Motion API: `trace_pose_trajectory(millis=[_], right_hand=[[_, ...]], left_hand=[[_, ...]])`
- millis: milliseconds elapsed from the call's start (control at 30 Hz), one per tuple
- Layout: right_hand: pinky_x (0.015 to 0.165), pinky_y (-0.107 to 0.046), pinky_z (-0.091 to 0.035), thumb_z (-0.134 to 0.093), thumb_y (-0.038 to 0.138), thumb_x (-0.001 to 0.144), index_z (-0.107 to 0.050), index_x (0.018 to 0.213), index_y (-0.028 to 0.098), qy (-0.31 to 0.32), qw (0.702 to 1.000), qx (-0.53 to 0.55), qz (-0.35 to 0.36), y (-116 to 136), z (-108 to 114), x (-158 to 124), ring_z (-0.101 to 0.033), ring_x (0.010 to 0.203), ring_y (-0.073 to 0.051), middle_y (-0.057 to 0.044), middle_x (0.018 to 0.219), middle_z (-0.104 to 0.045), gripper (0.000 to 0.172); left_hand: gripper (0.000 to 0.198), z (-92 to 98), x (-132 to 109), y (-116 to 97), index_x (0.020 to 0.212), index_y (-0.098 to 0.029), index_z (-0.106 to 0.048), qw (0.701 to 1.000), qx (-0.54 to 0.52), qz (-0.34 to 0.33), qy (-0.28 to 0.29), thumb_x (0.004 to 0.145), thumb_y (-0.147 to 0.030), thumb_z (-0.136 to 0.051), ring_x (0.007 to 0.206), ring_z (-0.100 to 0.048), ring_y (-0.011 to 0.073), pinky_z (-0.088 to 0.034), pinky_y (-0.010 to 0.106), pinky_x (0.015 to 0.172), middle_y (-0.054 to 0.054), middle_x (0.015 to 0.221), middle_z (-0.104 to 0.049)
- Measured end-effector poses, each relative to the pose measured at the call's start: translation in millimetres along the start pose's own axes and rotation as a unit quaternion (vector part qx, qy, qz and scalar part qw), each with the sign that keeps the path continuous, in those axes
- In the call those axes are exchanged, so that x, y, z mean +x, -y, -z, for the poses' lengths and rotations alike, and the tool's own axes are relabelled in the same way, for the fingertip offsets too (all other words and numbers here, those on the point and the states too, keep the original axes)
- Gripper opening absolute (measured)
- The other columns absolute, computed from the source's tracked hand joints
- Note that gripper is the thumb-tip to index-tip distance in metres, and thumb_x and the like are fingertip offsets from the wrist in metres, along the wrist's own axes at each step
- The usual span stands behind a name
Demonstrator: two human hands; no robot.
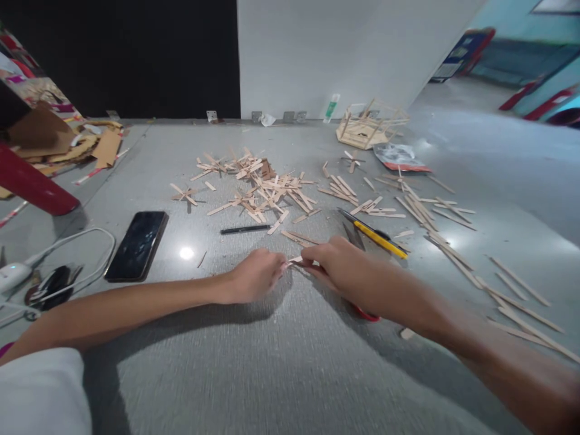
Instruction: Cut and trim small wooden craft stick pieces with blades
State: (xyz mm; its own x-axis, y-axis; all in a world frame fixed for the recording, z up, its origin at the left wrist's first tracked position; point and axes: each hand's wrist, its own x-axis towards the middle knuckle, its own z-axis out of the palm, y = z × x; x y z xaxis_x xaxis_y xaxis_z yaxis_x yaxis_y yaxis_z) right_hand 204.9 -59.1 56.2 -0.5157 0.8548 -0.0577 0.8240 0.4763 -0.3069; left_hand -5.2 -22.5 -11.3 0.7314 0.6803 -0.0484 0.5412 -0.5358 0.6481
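Between my two hands is a thin pale wooden stick, pinched at both ends just above the grey table. My left hand is closed on its left end, my right hand on its right. Part of the stick is hidden by my fingers. Under my right hand lies a pair of scissors, its red handle and dark blades partly covered. Just beyond that hand is a yellow utility knife. A black pen lies in front of my left hand.
Wooden sticks lie piled ahead, with longer strips to the right. A stick-built frame, a glue tube and a plastic packet stand at the back. A phone and white cable are left.
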Motion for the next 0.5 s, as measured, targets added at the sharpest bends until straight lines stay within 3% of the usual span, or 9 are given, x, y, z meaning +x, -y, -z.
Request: trace_pose_trajectory(millis=[100, 333, 400, 500], right_hand=[[0.056, -0.026, -0.034, -0.043, 0.022, 0.101, -0.066, 0.082, 0.02, 0.012, 1.0, -0.003, -0.02, 7.4, -9.8, -8.4, -0.055, 0.059, -0.014, -0.002, 0.068, -0.059, 0.03], [0.051, -0.025, -0.034, -0.033, 0.01, 0.097, -0.062, 0.115, 0.013, -0.064, 0.996, -0.047, -0.039, 25.7, -66.2, -41.9, -0.051, 0.054, -0.014, -0.004, 0.067, -0.062, 0.034], [0.051, -0.026, -0.035, -0.032, 0.012, 0.098, -0.063, 0.114, 0.014, -0.07, 0.996, -0.045, -0.043, 24.3, -68.2, -41.4, -0.051, 0.054, -0.014, -0.004, 0.067, -0.062, 0.035], [0.052, -0.026, -0.035, -0.035, 0.018, 0.1, -0.066, 0.096, 0.019, -0.064, 0.997, -0.037, -0.036, 17.3, -50.2, -30.8, -0.05, 0.053, -0.013, -0.001, 0.063, -0.059, 0.031]], left_hand=[[0.031, 1.0, -0.1, -1.0, 0.065, -0.021, -0.032, 1.0, -0.011, -0.01, 0.0, 0.095, -0.016, -0.039, 0.051, -0.035, 0.0101, -0.024, 0.027, 0.055, -0.003, 0.056, -0.04], [0.036, 2.3, 1.0, -3.2, 0.065, -0.022, -0.028, 1.0, 0.012, -0.022, -0.013, 0.101, -0.024, -0.029, 0.05, -0.026, 0.0116, -0.019, 0.031, 0.055, -0.003, 0.055, -0.035], [0.036, 2.7, 1.0, -3.4, 0.065, -0.022, -0.028, 1.0, 0.005, -0.025, -0.014, 0.1, -0.024, -0.029, 0.051, -0.025, 0.0115, -0.019, 0.031, 0.055, -0.003, 0.055, -0.034], [0.034, 2.2, 0.7, -2.2, 0.064, -0.022, -0.026, 0.999, -0.016, -0.032, -0.004, 0.097, -0.021, -0.034, 0.051, -0.026, 0.0107, -0.02, 0.029, 0.054, -0.004, 0.055, -0.033]])
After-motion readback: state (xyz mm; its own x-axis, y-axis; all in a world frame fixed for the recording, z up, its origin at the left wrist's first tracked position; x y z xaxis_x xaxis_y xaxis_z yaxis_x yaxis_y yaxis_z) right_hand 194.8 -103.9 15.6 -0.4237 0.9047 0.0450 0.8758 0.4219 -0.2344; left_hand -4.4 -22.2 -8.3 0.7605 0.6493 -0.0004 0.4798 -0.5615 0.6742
